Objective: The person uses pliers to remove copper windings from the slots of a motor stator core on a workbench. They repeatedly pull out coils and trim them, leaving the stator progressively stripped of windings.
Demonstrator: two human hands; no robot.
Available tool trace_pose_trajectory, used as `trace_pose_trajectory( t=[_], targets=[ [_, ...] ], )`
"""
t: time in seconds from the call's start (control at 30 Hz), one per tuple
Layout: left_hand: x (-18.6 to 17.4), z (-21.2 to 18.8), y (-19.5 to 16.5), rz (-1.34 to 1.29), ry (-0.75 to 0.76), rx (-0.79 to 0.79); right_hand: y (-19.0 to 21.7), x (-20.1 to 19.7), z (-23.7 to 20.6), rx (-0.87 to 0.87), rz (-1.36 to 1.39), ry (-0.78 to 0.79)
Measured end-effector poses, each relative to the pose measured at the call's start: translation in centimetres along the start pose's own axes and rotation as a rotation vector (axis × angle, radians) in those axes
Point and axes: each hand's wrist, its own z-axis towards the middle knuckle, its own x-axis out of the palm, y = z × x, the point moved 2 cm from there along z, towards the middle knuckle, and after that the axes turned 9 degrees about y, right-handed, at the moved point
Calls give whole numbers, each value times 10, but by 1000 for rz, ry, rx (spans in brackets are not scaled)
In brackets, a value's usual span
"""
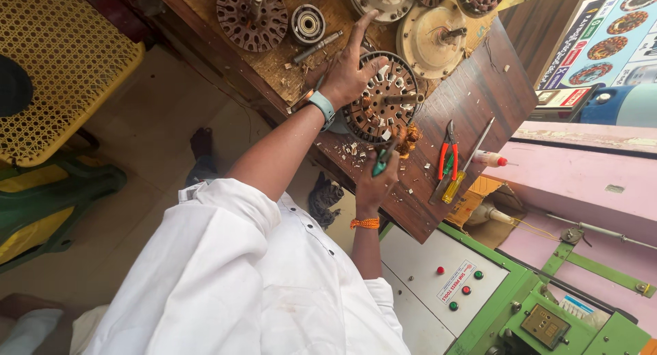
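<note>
My left hand (348, 71), with a pale blue watch band at the wrist, rests flat with spread fingers on the far rim of a round fan stator (387, 105). The stator lies on a dark wooden board (479, 88), its slotted core and steel shaft facing up. My right hand (375, 185), with an orange thread at the wrist, grips a green-handled tool (381, 162) whose tip points at the stator's near edge. A clump of copper wire (408, 139) sits by that edge, with small scraps scattered around.
Red-handled pliers (448, 153), a yellow-handled screwdriver (455, 184) and a small glue bottle (489, 160) lie on the board. Another slotted core (252, 16), a bearing (308, 23) and fan covers (431, 33) crowd the bench. A green machine panel (452, 286) stands nearby; a yellow chair (61, 61) is across the floor.
</note>
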Motion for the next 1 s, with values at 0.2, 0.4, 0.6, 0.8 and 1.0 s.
trace_pose_trajectory(
  t=[0.2, 0.4, 0.6, 0.8, 1.0],
  targets=[
    [4, -3, 10, 12, -38, -9, -88, -41, -12, 175, -415, 66],
    [16, -8, 15, 160, -122, -51, -113, -78, 22, 395, -609, 325],
    [23, -40, 4, 169, -361, -33, -21, -91, 15, 255, -375, 110],
    [-6, -20, 13, 68, -118, -235, 60, -94, -21, 338, 293, 233],
    [-2, -4, 15, 49, -37, -161, 90, -70, -19, 232, -59, 327]
  ],
)
